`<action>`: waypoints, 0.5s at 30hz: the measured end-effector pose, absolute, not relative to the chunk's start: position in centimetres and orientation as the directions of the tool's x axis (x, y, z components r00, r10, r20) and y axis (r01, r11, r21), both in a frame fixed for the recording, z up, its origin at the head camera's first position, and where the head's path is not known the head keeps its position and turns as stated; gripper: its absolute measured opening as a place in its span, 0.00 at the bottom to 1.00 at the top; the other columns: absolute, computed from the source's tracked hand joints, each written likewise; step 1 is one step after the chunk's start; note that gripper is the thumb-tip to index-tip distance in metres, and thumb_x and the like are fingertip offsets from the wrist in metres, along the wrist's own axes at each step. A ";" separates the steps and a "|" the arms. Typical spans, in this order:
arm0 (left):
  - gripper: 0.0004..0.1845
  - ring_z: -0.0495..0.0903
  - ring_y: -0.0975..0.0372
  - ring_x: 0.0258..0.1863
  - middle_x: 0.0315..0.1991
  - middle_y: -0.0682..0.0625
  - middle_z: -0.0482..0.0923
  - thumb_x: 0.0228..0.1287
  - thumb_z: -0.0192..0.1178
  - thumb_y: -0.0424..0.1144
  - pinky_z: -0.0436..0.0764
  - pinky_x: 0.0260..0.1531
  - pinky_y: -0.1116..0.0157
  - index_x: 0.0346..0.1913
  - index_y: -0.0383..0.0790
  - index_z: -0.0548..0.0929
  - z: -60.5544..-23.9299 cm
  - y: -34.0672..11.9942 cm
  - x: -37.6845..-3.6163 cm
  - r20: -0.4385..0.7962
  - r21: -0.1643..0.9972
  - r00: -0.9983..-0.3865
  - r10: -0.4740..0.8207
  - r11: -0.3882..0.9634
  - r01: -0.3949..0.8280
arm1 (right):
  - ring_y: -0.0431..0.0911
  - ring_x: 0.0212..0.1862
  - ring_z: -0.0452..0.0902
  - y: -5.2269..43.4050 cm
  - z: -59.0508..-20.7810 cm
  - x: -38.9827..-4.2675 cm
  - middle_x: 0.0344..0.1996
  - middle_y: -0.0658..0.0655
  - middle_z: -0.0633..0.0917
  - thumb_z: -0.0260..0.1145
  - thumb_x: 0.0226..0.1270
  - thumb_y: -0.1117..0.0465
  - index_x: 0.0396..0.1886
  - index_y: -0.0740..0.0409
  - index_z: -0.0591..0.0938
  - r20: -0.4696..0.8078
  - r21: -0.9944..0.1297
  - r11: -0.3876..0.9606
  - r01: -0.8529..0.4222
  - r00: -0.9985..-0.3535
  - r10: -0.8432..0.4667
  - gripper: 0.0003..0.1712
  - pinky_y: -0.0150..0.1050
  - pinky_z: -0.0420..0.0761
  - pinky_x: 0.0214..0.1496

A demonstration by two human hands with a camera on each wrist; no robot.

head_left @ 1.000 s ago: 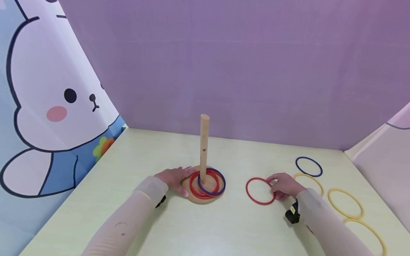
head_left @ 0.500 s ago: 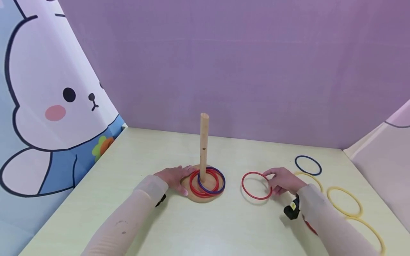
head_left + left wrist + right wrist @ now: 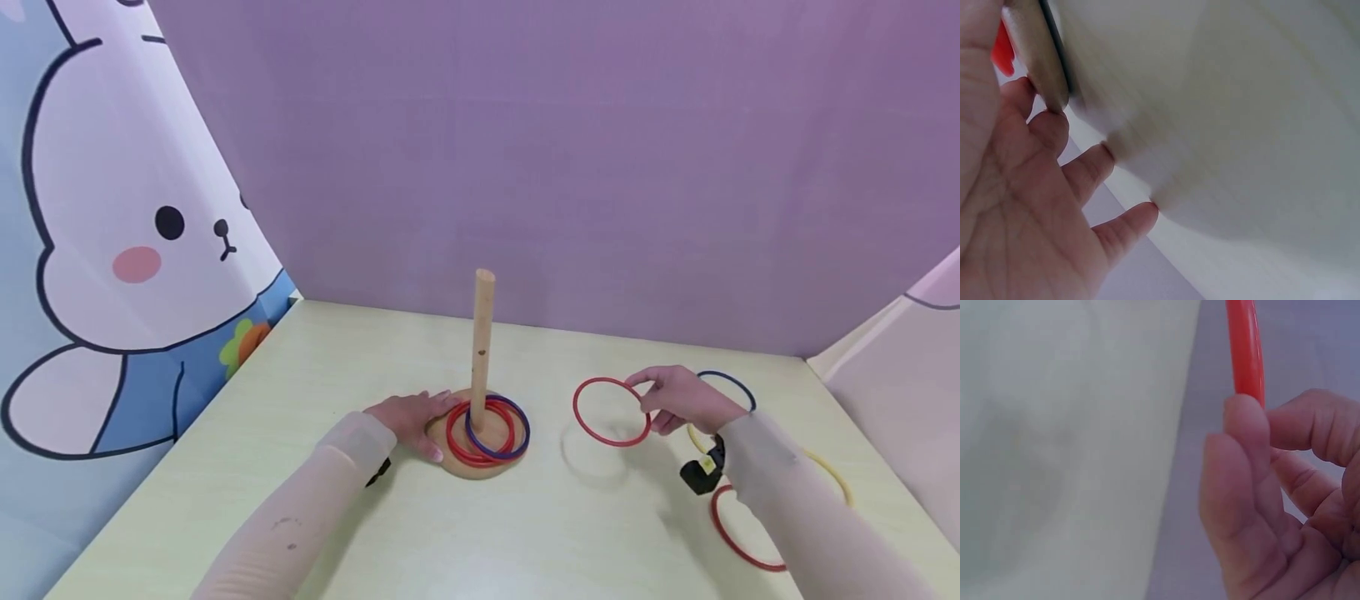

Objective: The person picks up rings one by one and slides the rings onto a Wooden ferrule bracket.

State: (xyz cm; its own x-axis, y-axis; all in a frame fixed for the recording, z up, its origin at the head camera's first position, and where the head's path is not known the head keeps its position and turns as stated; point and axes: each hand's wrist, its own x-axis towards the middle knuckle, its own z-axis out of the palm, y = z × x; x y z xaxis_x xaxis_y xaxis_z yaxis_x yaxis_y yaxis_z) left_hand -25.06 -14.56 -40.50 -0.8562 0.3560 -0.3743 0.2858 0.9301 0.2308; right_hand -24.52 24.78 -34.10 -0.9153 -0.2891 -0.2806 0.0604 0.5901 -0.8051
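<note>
Right hand point(image 3: 678, 400), right of centre, raised above the table point(image 3: 315, 375), fingers and thumb pinched on the right edge of a red ring point(image 3: 611, 411); ring clear of the surface, tilted, its faint shadow on the tabletop just below. In the right wrist view, fingertips point(image 3: 1244, 425) together against the red ring point(image 3: 1245, 347), remaining fingers curled behind.

Left hand point(image 3: 408, 421), left of the wooden base point(image 3: 480, 462), laid flat with fingers straight and slightly spread, fingertips touching the base's left rim. In the left wrist view, palm of the left hand point(image 3: 1016, 206) open, fingers apart, edge of the base point(image 3: 1038, 56) against the fingertips, a sliver of red beside it.

Upright wooden peg point(image 3: 482, 333) rising from the middle of the base, serving as the holder: around its foot, stacked red rings point(image 3: 453, 433) and one blue ring point(image 3: 517, 442), all lying on the base.

Loose on the table to the far right: a blue ring point(image 3: 738, 385) behind the right hand, a yellow ring point(image 3: 836, 479) partly hidden by the sleeve, and a second red ring point(image 3: 723, 533) near the forearm. Black wrist camera point(image 3: 701, 475) under the right wrist.

Purple backdrop point(image 3: 525, 167) at the far side, rabbit cartoon panel point(image 3: 127, 250) on the left.
</note>
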 end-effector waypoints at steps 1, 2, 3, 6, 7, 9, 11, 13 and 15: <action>0.52 0.55 0.48 0.74 0.75 0.44 0.57 0.51 0.73 0.54 0.66 0.63 0.40 0.76 0.57 0.55 -40.5 -14.6 -25.1 -0.373 0.230 -0.855 0.359 0.929 0.290 | 0.45 0.20 0.78 24.8 -33.6 -24.5 0.25 0.54 0.80 0.58 0.56 0.72 0.62 0.72 0.71 -0.276 -0.805 0.591 0.055 -0.916 -0.292 0.30 0.41 0.84 0.31; 0.52 0.55 0.48 0.74 0.75 0.45 0.57 0.51 0.73 0.54 0.66 0.63 0.40 0.76 0.57 0.55 -40.5 -14.6 -25.1 -0.372 0.228 -0.855 0.362 0.928 0.294 | 0.45 0.20 0.78 24.7 -33.2 -24.6 0.25 0.54 0.80 0.58 0.57 0.72 0.62 0.71 0.71 -0.275 -0.804 0.592 0.051 -0.915 -0.295 0.30 0.41 0.84 0.31; 0.51 0.54 0.48 0.74 0.75 0.45 0.57 0.51 0.73 0.54 0.66 0.63 0.41 0.76 0.57 0.55 -40.5 -14.6 -25.1 -0.371 0.228 -0.854 0.366 0.927 0.298 | 0.45 0.21 0.78 24.6 -32.7 -24.6 0.25 0.54 0.80 0.58 0.57 0.72 0.62 0.71 0.71 -0.274 -0.802 0.595 0.050 -0.916 -0.293 0.30 0.41 0.84 0.32; 0.51 0.54 0.48 0.74 0.75 0.46 0.56 0.51 0.73 0.54 0.66 0.63 0.41 0.76 0.56 0.56 -40.5 -14.6 -25.1 -0.370 0.222 -0.850 0.374 0.924 0.310 | 0.46 0.22 0.79 24.4 -31.4 -24.7 0.26 0.54 0.80 0.58 0.57 0.71 0.62 0.70 0.72 -0.273 -0.796 0.604 0.046 -0.917 -0.290 0.29 0.41 0.84 0.33; 0.51 0.54 0.48 0.74 0.75 0.47 0.56 0.51 0.73 0.54 0.66 0.63 0.41 0.76 0.56 0.56 -40.5 -14.6 -25.1 -0.370 0.223 -0.849 0.377 0.923 0.313 | 0.46 0.22 0.80 24.3 -31.0 -24.7 0.26 0.54 0.80 0.58 0.58 0.71 0.62 0.69 0.72 -0.271 -0.794 0.607 0.042 -0.918 -0.291 0.29 0.42 0.84 0.33; 0.51 0.54 0.48 0.74 0.76 0.47 0.56 0.51 0.73 0.54 0.66 0.63 0.41 0.76 0.56 0.56 -40.4 -14.6 -25.0 -0.370 0.226 -0.847 0.382 0.921 0.316 | 0.47 0.22 0.80 24.1 -30.2 -24.7 0.26 0.55 0.80 0.58 0.57 0.71 0.62 0.69 0.72 -0.263 -0.792 0.609 0.034 -0.920 -0.291 0.29 0.42 0.84 0.34; 0.51 0.54 0.48 0.74 0.76 0.47 0.55 0.51 0.73 0.53 0.66 0.63 0.41 0.76 0.55 0.56 -40.4 -14.6 -25.1 -0.371 0.231 -0.846 0.384 0.920 0.316 | 0.46 0.23 0.80 23.7 -29.4 -24.6 0.27 0.55 0.80 0.58 0.58 0.70 0.63 0.69 0.72 -0.255 -0.793 0.609 0.023 -0.920 -0.297 0.29 0.42 0.85 0.34; 0.51 0.53 0.48 0.75 0.76 0.48 0.55 0.51 0.73 0.53 0.66 0.63 0.41 0.76 0.56 0.56 -40.4 -14.6 -25.0 -0.371 0.236 -0.846 0.384 0.920 0.314 | 0.46 0.23 0.80 23.4 -28.6 -24.5 0.28 0.56 0.79 0.59 0.59 0.69 0.63 0.70 0.71 -0.246 -0.797 0.604 0.014 -0.921 -0.303 0.29 0.42 0.85 0.35; 0.51 0.53 0.48 0.75 0.76 0.48 0.54 0.51 0.73 0.53 0.66 0.63 0.41 0.76 0.56 0.56 -40.4 -14.6 -25.1 -0.371 0.237 -0.847 0.380 0.921 0.309 | 0.47 0.23 0.80 23.1 -28.0 -24.5 0.28 0.57 0.79 0.59 0.60 0.69 0.64 0.70 0.70 -0.239 -0.802 0.597 0.010 -0.921 -0.306 0.30 0.41 0.85 0.35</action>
State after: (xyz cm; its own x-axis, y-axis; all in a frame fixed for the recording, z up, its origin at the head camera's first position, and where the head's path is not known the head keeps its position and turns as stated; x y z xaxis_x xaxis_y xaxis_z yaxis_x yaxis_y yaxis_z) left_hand -25.05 -14.64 -40.40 -0.8471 0.3802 -0.3712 0.3093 0.9209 0.2374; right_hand -24.48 23.09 -28.04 -0.9215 -0.3058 -0.2395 0.0102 0.5972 -0.8021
